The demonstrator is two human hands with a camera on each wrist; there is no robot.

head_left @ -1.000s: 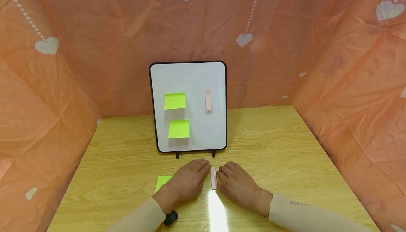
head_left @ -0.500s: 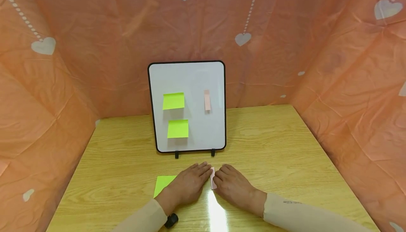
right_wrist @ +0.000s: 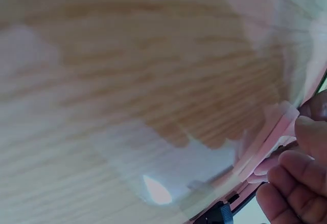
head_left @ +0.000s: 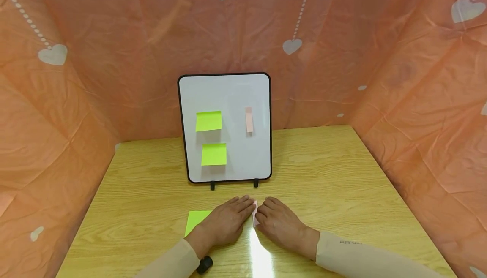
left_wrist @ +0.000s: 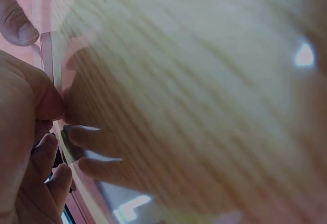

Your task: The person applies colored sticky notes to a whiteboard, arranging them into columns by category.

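A narrow pink sticky note pad (head_left: 255, 214) lies on the table between the hands; in the right wrist view the pink pad (right_wrist: 268, 142) appears nearly edge-on. My left hand (head_left: 228, 221) lies with fairly straight fingers, their tips touching the far end of the pad. My right hand (head_left: 283, 225) has curled fingers and pinches the pad's right side. The thumb of the right hand (right_wrist: 311, 137) is against the pad. Partly under my left wrist lies a yellow-green sticky note pad (head_left: 195, 219).
Beyond the hands a black-framed whiteboard (head_left: 232, 88) stands upright on small black feet (head_left: 256, 183). On it are an upper yellow-green note (head_left: 209, 121), a lower yellow-green note (head_left: 214, 154) and a pink strip (head_left: 249, 120). Orange cloth (head_left: 323, 79) surrounds the wooden table (head_left: 342, 185).
The left fingertips have come right onto the far end of the pink pad. My right hand has shifted slightly left and covers more of its side. The last half second shows almost no motion.
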